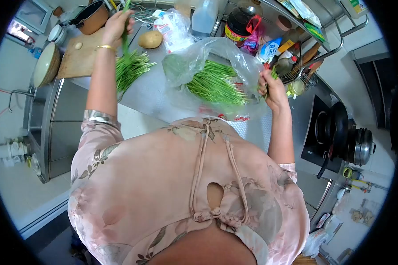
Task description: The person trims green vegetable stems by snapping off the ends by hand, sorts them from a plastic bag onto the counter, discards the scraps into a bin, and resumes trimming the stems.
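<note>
My left hand is closed around a few long green stems, which look like garlic chives. They hang over a loose pile of the same stems on the counter. A larger bundle of green stems lies in a clear plastic bag with its mouth spread wide. At the bag's right edge, my right hand is closed, with short bits of green stem sticking out above the fingers. Whether it also grips the bag, I cannot tell.
A wooden cutting board with a garlic clove lies at left, beside a large bowl and a brown pot. A potato sits behind the piles. Jars and a metal rack stand at back right, pans on the stove.
</note>
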Demonstrator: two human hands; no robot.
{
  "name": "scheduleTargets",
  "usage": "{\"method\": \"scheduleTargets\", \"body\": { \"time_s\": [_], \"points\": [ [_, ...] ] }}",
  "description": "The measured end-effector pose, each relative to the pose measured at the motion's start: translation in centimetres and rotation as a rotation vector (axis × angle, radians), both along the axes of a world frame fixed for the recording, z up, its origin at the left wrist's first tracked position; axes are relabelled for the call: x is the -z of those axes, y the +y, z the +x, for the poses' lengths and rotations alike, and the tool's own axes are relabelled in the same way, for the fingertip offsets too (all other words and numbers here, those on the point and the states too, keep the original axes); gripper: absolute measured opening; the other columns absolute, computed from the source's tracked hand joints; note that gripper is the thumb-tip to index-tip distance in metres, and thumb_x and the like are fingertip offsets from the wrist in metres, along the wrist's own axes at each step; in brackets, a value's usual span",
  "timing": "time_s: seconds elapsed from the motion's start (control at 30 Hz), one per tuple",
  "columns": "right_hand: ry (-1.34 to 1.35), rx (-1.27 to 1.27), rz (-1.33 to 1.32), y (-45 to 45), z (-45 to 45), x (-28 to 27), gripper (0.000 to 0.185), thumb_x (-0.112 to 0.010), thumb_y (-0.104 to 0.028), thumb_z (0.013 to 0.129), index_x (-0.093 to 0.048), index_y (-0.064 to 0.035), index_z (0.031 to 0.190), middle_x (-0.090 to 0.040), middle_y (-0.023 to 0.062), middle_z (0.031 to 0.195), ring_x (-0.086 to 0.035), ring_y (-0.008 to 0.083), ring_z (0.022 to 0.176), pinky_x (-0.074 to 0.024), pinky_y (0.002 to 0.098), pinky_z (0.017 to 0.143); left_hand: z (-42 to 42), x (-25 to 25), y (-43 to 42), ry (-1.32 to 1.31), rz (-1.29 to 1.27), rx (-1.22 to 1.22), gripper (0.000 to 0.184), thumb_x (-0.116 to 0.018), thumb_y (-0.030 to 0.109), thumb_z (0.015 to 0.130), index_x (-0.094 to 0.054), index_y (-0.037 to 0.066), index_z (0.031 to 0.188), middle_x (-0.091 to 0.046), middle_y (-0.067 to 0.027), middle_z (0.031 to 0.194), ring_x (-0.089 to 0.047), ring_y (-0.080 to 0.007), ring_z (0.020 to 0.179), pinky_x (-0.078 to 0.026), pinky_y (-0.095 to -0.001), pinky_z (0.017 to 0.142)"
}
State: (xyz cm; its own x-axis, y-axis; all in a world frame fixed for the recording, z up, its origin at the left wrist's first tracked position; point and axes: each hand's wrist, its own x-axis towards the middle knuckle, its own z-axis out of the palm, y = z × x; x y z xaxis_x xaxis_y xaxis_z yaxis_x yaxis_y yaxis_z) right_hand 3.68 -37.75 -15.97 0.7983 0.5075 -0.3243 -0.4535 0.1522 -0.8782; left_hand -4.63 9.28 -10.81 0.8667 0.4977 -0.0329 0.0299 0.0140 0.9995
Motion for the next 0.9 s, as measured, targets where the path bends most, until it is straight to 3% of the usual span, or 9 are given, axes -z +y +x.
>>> {"method": "scheduleTargets", "body": {
  "time_s": [0.1, 0.17, 0.27, 0.37, 0.53, 0.67, 0.73, 0.87, 0.9],
  "points": [
    [-0.127, -0.3, -0.558, 0.0, -1.4, 1.8, 0.018, -0.053, -0.023, 0.083, -0.057, -0.0059, 0.086, -0.051, 0.0002, 0.064, -0.043, 0.0082, 0.053, -0.0337, 0.022, 0.05, -1.5, 3.9, 4.3, 0.357, 0.751, -0.125, 0.025, -0.05, 0.021, 0.083, -0.056, 0.002, 0.097, -0.06, -0.0138, 0.076, -0.057, -0.0202, 0.065, -0.045, -0.0328, 0.057],
    [-0.417, -0.457, -0.69, 0.4, -1.9, 5.5, 0.022, -0.054, -0.024, 0.08, -0.061, -0.0051, 0.091, -0.06, 0.0073, 0.073, -0.055, 0.0175, 0.064, -0.0423, 0.0287, 0.058, -2.9, 6.6, 4.6, 0.556, 1.211, -0.188, 0.026, -0.053, 0.022, 0.079, -0.057, 0.004, 0.097, -0.06, -0.0195, 0.087, -0.059, -0.0305, 0.077, -0.046, -0.0384, 0.068],
    [-0.77, -0.51, -1.144, 1.3, -1.0, 11.3, 0.025, -0.054, -0.023, 0.08, -0.06, -0.004, 0.095, -0.062, 0.0159, 0.079, -0.058, 0.0299, 0.072, -0.0441, 0.0364, 0.064, -4.3, 12.6, 6.5, 0.62, 1.178, -0.071, 0.03, -0.054, 0.022, 0.077, -0.056, 0.008, 0.104, -0.057, -0.0209, 0.096, -0.054, -0.0359, 0.09, -0.043, -0.0413, 0.079],
    [-0.666, -0.534, -1.349, 2.9, -1.3, 10.3, 0.027, -0.055, -0.027, 0.076, -0.06, -0.0073, 0.094, -0.06, 0.018, 0.089, -0.057, 0.0333, 0.086, -0.0446, 0.04, 0.075, -5.0, 15.8, 6.8, 0.806, 1.15, 0.003, 0.039, -0.057, 0.025, 0.076, -0.053, 0.009, 0.111, -0.054, -0.0194, 0.105, -0.052, -0.0342, 0.096, -0.041, -0.0397, 0.084],
    [-0.728, -0.774, -1.344, 3.8, -3.1, 9.6, 0.028, -0.061, -0.028, 0.071, -0.061, -0.0064, 0.088, -0.06, 0.0177, 0.086, -0.058, 0.0323, 0.082, -0.0454, 0.0397, 0.071, -5.2, 13.9, 2.0, 0.812, 1.258, -0.053, 0.049, -0.062, 0.03, 0.072, -0.049, 0.018, 0.117, -0.046, -0.0119, 0.117, -0.049, -0.03, 0.103, -0.04, -0.0401, 0.087],
    [-0.782, -0.924, -1.383, 3.4, -5.2, 10.9, 0.027, -0.062, -0.029, 0.069, -0.061, -0.0077, 0.087, -0.061, 0.0173, 0.085, -0.058, 0.0309, 0.081, -0.0458, 0.0384, 0.069, -3.9, 11.5, -3.1, 0.064, 1.27, -0.19, 0.034, -0.063, 0.017, 0.072, -0.055, 0.007, 0.103, -0.055, -0.0137, 0.1, -0.054, -0.0285, 0.092, -0.043, -0.0365, 0.079],
    [-0.713, -1.006, -1.396, 3.0, -6.2, 11.4, 0.027, -0.061, -0.028, 0.069, -0.061, -0.0086, 0.089, -0.061, 0.0162, 0.086, -0.058, 0.0305, 0.082, -0.046, 0.0385, 0.071, -3.8, 8.5, -9.1, -0.187, 0.996, -0.116, 0.021, -0.062, 0.01, 0.071, -0.056, 0.003, 0.091, -0.058, -0.0126, 0.088, -0.056, -0.0271, 0.084, -0.044, -0.0339, 0.073],
    [-0.601, -0.991, -1.354, 1.8, -8.0, 11.0, 0.028, -0.061, -0.027, 0.07, -0.061, -0.008, 0.091, -0.061, 0.0146, 0.088, -0.059, 0.0302, 0.083, -0.0463, 0.0387, 0.073, -4.2, 7.3, -20.0, -0.289, 0.63, 0.508, 0.011, -0.058, 0.008, 0.074, -0.056, 0.002, 0.083, -0.056, -0.0108, 0.081, -0.055, -0.0238, 0.076, -0.044, -0.0312, 0.069],
    [-0.601, -0.954, -1.332, 1.6, -8.2, 10.4, 0.029, -0.061, -0.028, 0.07, -0.061, -0.008, 0.091, -0.061, 0.015, 0.087, -0.059, 0.0304, 0.082, -0.046, 0.0391, 0.073, -3.5, 8.1, -21.9, -0.3, 0.714, 0.653, 0.01, -0.058, 0.008, 0.073, -0.056, 0.002, 0.082, -0.055, -0.0103, 0.079, -0.054, -0.0253, 0.075, -0.044, -0.0323, 0.068]
  ]
}}
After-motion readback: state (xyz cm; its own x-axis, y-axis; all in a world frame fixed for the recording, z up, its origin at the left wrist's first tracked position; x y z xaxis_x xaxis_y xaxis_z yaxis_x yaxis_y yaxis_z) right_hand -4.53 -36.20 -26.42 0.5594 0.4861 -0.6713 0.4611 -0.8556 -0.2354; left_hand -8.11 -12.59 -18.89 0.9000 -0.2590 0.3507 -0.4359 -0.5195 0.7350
